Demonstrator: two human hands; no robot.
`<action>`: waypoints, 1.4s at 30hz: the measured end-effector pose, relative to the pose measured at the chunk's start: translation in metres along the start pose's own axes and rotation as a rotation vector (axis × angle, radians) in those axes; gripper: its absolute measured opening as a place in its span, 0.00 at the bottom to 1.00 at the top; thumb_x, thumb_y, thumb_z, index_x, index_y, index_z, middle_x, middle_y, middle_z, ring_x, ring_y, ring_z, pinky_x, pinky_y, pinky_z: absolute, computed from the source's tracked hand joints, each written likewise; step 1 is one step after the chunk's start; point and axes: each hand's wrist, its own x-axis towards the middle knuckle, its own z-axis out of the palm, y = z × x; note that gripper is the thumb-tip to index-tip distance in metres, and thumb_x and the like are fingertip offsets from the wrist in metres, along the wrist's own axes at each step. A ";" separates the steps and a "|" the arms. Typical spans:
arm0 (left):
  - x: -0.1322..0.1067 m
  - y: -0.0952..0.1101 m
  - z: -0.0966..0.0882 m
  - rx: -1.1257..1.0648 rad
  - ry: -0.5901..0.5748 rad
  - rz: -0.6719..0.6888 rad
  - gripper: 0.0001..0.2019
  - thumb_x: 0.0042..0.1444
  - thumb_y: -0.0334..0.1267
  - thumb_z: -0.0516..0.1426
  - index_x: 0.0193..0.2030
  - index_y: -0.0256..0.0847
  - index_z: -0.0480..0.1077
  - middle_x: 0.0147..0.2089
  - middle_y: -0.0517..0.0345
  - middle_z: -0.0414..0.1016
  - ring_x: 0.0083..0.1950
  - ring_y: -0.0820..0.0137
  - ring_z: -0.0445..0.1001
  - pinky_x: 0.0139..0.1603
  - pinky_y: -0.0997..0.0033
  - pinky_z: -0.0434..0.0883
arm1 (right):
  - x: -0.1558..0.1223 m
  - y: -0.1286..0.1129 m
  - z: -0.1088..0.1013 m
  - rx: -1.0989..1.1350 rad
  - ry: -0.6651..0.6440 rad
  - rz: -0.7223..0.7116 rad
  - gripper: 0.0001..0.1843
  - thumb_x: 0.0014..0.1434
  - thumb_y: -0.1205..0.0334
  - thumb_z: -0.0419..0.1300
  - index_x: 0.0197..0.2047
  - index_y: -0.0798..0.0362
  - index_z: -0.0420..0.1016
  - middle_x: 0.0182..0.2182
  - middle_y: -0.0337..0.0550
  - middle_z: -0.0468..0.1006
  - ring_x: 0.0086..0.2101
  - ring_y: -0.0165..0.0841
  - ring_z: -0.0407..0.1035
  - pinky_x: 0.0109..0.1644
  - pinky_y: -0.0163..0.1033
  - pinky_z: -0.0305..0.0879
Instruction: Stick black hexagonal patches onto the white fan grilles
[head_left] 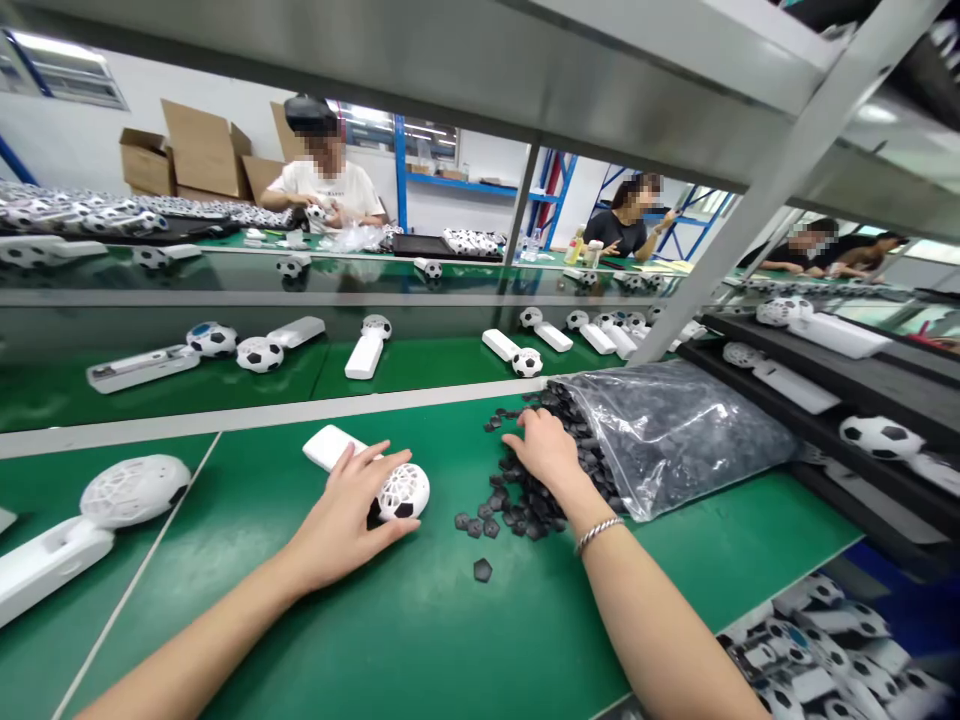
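Observation:
My left hand is curved around a white handheld fan, its fingers over the neck and its thumb along the near side of the round head. The fan's head looks like a football, with a web-like grille and black patches. Its white handle points away to the left, partly hidden by my fingers. My right hand is over a heap of small black pentagon pieces, thumb apart from the bent fingers, with no piece visible in it. One loose pentagon piece lies nearer to me.
A clear plastic bag spills the pieces. Racked black trays of fans stand at right, above a pile of fans. Another fan lies left. More fans line the green belt beyond; co-workers sit across.

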 end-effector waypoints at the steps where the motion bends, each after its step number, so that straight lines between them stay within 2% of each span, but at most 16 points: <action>1: 0.000 0.000 0.000 0.010 -0.014 0.007 0.31 0.54 0.53 0.51 0.62 0.45 0.49 0.64 0.52 0.55 0.67 0.55 0.41 0.64 0.43 0.39 | 0.002 0.005 0.000 -0.008 -0.023 0.021 0.11 0.53 0.58 0.60 0.38 0.56 0.69 0.39 0.55 0.68 0.43 0.47 0.65 0.39 0.47 0.62; 3: -0.002 0.002 0.003 0.046 -0.002 -0.024 0.33 0.55 0.54 0.50 0.64 0.45 0.46 0.67 0.51 0.47 0.68 0.53 0.35 0.63 0.41 0.38 | 0.005 0.011 0.003 -0.003 -0.073 0.031 0.09 0.52 0.57 0.60 0.33 0.53 0.70 0.36 0.50 0.69 0.39 0.42 0.67 0.37 0.44 0.62; 5: -0.003 0.005 0.008 0.069 0.044 -0.100 0.34 0.53 0.56 0.51 0.63 0.46 0.48 0.68 0.49 0.41 0.67 0.49 0.33 0.61 0.37 0.39 | 0.007 0.013 0.006 0.023 -0.105 0.011 0.06 0.52 0.58 0.60 0.29 0.51 0.70 0.34 0.46 0.70 0.36 0.38 0.68 0.36 0.41 0.61; 8: -0.005 0.008 0.013 -0.005 0.080 -0.183 0.31 0.53 0.56 0.52 0.61 0.46 0.52 0.67 0.48 0.44 0.67 0.49 0.32 0.60 0.36 0.44 | 0.008 0.011 0.010 0.081 -0.113 -0.033 0.04 0.51 0.63 0.60 0.27 0.51 0.70 0.31 0.42 0.71 0.33 0.34 0.68 0.34 0.37 0.60; 11: -0.004 0.008 0.010 -0.153 0.031 -0.134 0.29 0.55 0.50 0.52 0.61 0.44 0.52 0.65 0.47 0.50 0.68 0.54 0.34 0.61 0.44 0.52 | 0.006 0.006 0.013 0.181 -0.120 -0.119 0.01 0.52 0.66 0.59 0.30 0.52 0.70 0.25 0.39 0.72 0.29 0.31 0.68 0.33 0.35 0.61; 12: -0.004 0.007 0.007 -0.194 0.007 -0.103 0.29 0.54 0.48 0.53 0.61 0.44 0.52 0.65 0.47 0.50 0.68 0.55 0.35 0.61 0.47 0.53 | 0.004 0.003 0.013 0.223 -0.131 -0.162 0.03 0.53 0.66 0.58 0.33 0.52 0.70 0.24 0.38 0.72 0.28 0.31 0.68 0.33 0.35 0.61; 15: -0.002 0.006 -0.001 -0.278 -0.028 -0.063 0.30 0.50 0.43 0.57 0.60 0.45 0.55 0.66 0.46 0.48 0.67 0.55 0.41 0.61 0.50 0.54 | -0.006 -0.011 0.013 0.340 -0.174 -0.300 0.08 0.56 0.64 0.56 0.40 0.51 0.72 0.29 0.37 0.75 0.30 0.29 0.69 0.36 0.34 0.63; 18: 0.000 0.006 -0.004 -0.334 -0.008 -0.094 0.28 0.49 0.44 0.58 0.58 0.44 0.58 0.65 0.46 0.49 0.67 0.54 0.41 0.62 0.50 0.53 | -0.021 -0.029 0.008 0.494 -0.215 -0.475 0.08 0.57 0.65 0.54 0.39 0.50 0.73 0.35 0.38 0.76 0.35 0.29 0.69 0.40 0.34 0.64; 20: 0.000 0.006 -0.003 -0.364 0.001 -0.109 0.26 0.50 0.45 0.57 0.57 0.44 0.59 0.66 0.46 0.49 0.67 0.55 0.42 0.62 0.51 0.52 | -0.032 -0.039 0.003 0.583 -0.250 -0.582 0.07 0.57 0.66 0.54 0.36 0.50 0.73 0.34 0.38 0.76 0.35 0.30 0.69 0.40 0.34 0.63; 23: 0.001 0.008 -0.002 -0.399 -0.020 -0.101 0.25 0.50 0.43 0.57 0.56 0.43 0.60 0.67 0.46 0.45 0.67 0.57 0.42 0.63 0.53 0.52 | -0.045 -0.050 -0.001 0.608 -0.318 -0.656 0.05 0.57 0.66 0.55 0.34 0.51 0.72 0.30 0.37 0.75 0.32 0.29 0.68 0.36 0.33 0.62; 26: 0.001 0.008 -0.003 -0.418 -0.036 -0.085 0.24 0.50 0.40 0.56 0.55 0.42 0.60 0.67 0.46 0.43 0.68 0.58 0.41 0.63 0.54 0.51 | -0.051 -0.054 -0.001 0.627 -0.333 -0.718 0.04 0.57 0.67 0.55 0.35 0.51 0.71 0.32 0.38 0.74 0.33 0.29 0.67 0.37 0.34 0.62; 29: 0.002 0.006 -0.005 -0.415 -0.044 -0.063 0.23 0.49 0.37 0.56 0.54 0.42 0.60 0.67 0.46 0.43 0.68 0.59 0.40 0.63 0.54 0.51 | -0.054 -0.056 0.005 0.679 -0.323 -0.717 0.04 0.57 0.66 0.56 0.34 0.51 0.72 0.32 0.39 0.74 0.34 0.29 0.67 0.39 0.34 0.62; 32: 0.002 0.005 -0.007 -0.410 -0.065 -0.032 0.23 0.48 0.35 0.56 0.53 0.44 0.61 0.67 0.48 0.45 0.67 0.58 0.42 0.62 0.54 0.53 | -0.054 -0.058 0.011 0.766 -0.365 -0.639 0.04 0.57 0.65 0.56 0.34 0.51 0.72 0.31 0.38 0.74 0.32 0.29 0.67 0.37 0.34 0.63; 37: 0.002 0.007 -0.007 -0.419 -0.061 0.047 0.20 0.48 0.41 0.58 0.49 0.45 0.63 0.59 0.54 0.63 0.67 0.61 0.42 0.63 0.56 0.53 | -0.054 -0.062 0.015 0.831 -0.389 -0.636 0.01 0.53 0.66 0.60 0.31 0.52 0.73 0.30 0.38 0.71 0.32 0.29 0.66 0.38 0.35 0.63; 42: 0.003 0.011 -0.004 -0.450 -0.059 0.034 0.17 0.49 0.37 0.56 0.48 0.45 0.63 0.57 0.55 0.64 0.68 0.62 0.41 0.63 0.55 0.51 | -0.053 -0.066 0.021 0.943 -0.434 -0.538 0.03 0.51 0.66 0.62 0.28 0.53 0.70 0.28 0.36 0.67 0.29 0.27 0.63 0.35 0.33 0.61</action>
